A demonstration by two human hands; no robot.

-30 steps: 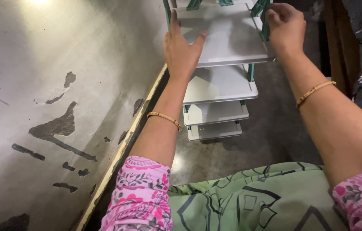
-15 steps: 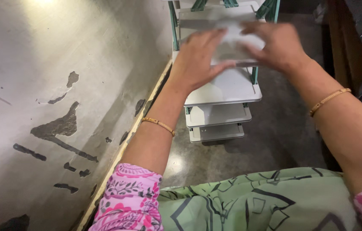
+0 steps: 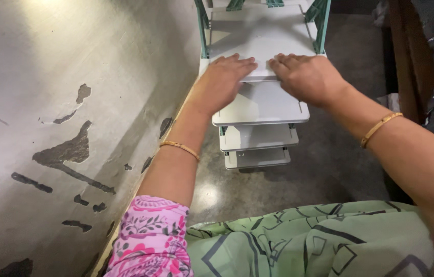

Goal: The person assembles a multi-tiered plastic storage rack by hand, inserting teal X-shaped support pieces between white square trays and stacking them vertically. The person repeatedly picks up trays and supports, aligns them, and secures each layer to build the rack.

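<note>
Beside the peeling wall (image 3: 63, 128), a grey tiered rack (image 3: 260, 110) stands on the floor. Left hand (image 3: 222, 82) and right hand (image 3: 306, 77) lie flat, fingers extended, gripping nothing, on its upper shelf's front edge.

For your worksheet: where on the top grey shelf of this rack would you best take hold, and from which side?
Probably the front edge of the top shelf, approached from the front. The green posts block its corners, and the wall closes its left side. Both hands already lie flat there.

Pink floral sleeves (image 3: 152, 238), green patterned garment (image 3: 304, 243), thin gold bangle on each wrist (image 3: 180, 149)
</note>
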